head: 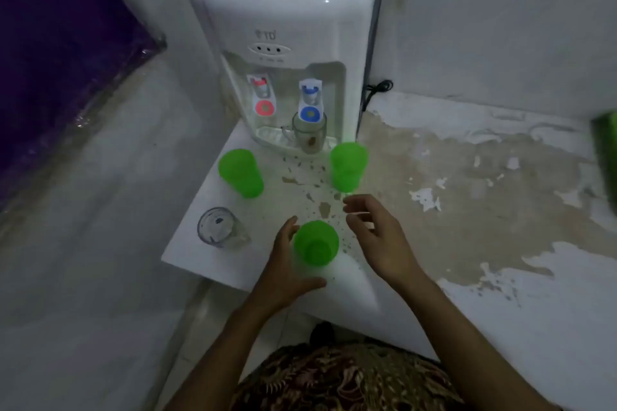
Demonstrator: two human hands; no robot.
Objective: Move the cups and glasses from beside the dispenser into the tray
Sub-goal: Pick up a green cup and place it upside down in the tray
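Observation:
Three green plastic cups stand on the white ledge point(200, 243) in front of the water dispenser point(283, 27): one at the left point(241, 172), one at the right point(348, 165), and the nearest one point(316, 242) between my hands. My left hand point(283, 270) curves around the nearest cup's left side, fingertips at its rim and thumb below it, without closing on it. A little to the right of that cup, my right hand point(377, 237) hovers with its fingers loosely spread. A clear glass point(218, 227) stands at the ledge's left. A glass mug point(309, 135) sits under the blue tap.
A green object point(606, 150) shows at the right edge, cut off by the frame. The ledge's left and front edges drop off to the floor. The surface to the right is stained with peeling paint. A black cable point(375, 90) hangs behind the dispenser.

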